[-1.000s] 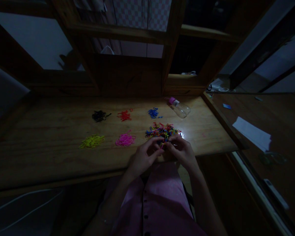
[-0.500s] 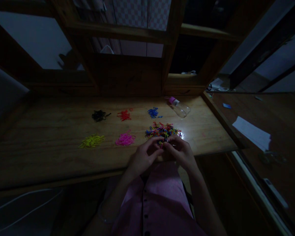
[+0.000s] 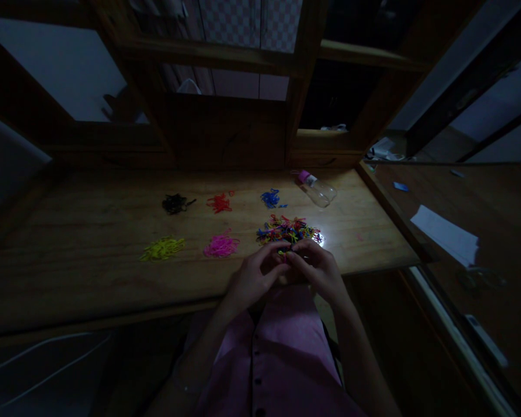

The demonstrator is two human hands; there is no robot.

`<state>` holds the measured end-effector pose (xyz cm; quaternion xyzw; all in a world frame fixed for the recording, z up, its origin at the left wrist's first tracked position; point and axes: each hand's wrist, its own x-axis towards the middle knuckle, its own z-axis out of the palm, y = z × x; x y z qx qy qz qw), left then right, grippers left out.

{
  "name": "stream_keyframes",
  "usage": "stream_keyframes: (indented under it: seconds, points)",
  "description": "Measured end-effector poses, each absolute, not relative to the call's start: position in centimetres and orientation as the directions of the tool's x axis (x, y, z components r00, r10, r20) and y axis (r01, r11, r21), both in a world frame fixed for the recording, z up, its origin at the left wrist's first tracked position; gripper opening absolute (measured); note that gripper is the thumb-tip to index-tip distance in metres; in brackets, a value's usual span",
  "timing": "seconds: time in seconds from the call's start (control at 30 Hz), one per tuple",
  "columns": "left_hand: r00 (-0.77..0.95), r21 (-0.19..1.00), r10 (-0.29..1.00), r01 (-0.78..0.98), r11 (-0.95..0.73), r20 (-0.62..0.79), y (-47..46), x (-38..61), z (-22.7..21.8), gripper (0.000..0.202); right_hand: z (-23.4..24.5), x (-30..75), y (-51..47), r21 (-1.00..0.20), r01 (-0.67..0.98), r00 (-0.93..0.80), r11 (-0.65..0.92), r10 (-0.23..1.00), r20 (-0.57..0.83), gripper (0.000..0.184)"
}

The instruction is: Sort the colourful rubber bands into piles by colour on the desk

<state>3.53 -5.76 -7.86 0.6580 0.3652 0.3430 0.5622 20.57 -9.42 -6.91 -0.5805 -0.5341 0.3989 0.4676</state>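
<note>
A mixed pile of coloured rubber bands lies on the wooden desk just beyond my hands. My left hand and my right hand meet at the pile's near edge, fingers curled and pinched together on a few small bands. Sorted heaps lie to the left and behind: yellow bands, pink bands, black bands, red bands and blue bands.
A clear bottle with a pink cap lies on its side at the back right of the desk. Wooden shelves rise behind. A second surface to the right holds a white paper.
Both hands have crept slightly up toward the mixed pile, fingers still working together. The heaps have not moved.
</note>
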Motion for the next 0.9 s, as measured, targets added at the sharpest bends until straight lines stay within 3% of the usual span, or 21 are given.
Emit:
stream_keyframes:
  seconds: [0.43,0.7,0.9]
  points:
    - [0.479,0.990,0.878,0.110,-0.085,0.022,-5.8,3.7,-8.3,0.029,-7.4,20.7,-9.1,-0.973,0.227,0.168,0.042,0.982,0.081,0.018]
    - [0.475,0.997,0.880,0.056,-0.062,0.028,-5.7,3.7,-8.0,0.033,-7.2,20.7,-9.2,-0.958,0.282,0.114,0.057,0.989,0.092,0.016]
    - [0.410,0.999,0.911,-0.010,-0.049,0.049,-5.5,3.7,-8.1,0.035,-7.0,21.9,-9.6,-0.946,0.319,0.166,0.055,0.980,0.113,0.015]
